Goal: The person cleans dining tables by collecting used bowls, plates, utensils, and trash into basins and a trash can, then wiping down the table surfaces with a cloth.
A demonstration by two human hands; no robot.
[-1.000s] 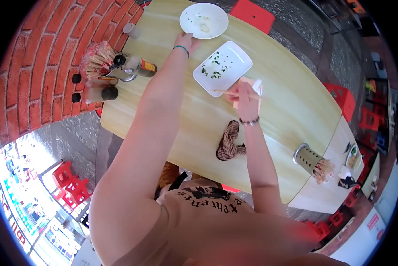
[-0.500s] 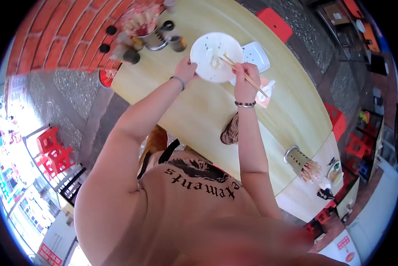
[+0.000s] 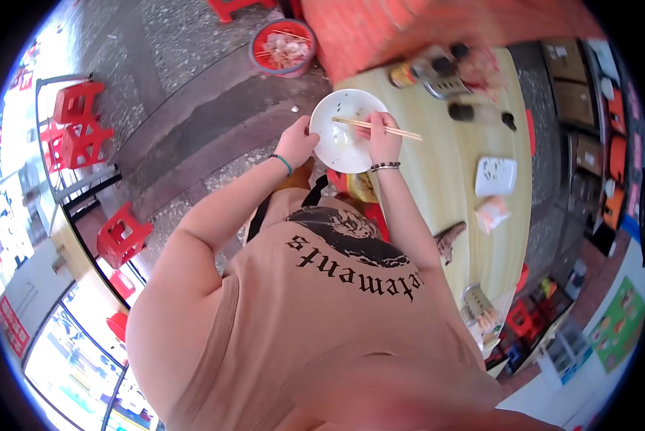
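A white bowl [image 3: 329, 151] with green flecks and pale scraps inside is held in front of me, beyond the near edge of the table. My left hand [image 3: 298, 142] grips its left rim, with the thumb at the edge. In my right hand [image 3: 384, 141] is a pair of wooden chopsticks [image 3: 358, 123], their tips reaching over the bowl's inside. That hand is at the bowl's right side; whether it also grips the rim I cannot tell. Past the bowl, on the floor, stands a bin [image 3: 254, 54] holding crumpled tissues and used chopsticks.
On the yellow table [image 3: 437, 179] to my right are a white dish [image 3: 496, 188] with green bits, a crumpled tissue [image 3: 492, 214] and a metal chopstick holder [image 3: 474, 300]. Condiment jars [image 3: 403, 76] stand near the brick wall [image 3: 365, 32]. Red stools [image 3: 123, 235] stand at left.
My view and body have turned left. The bowl and chopsticks have moved from over the table to beyond its edge, and the bin has come into view.
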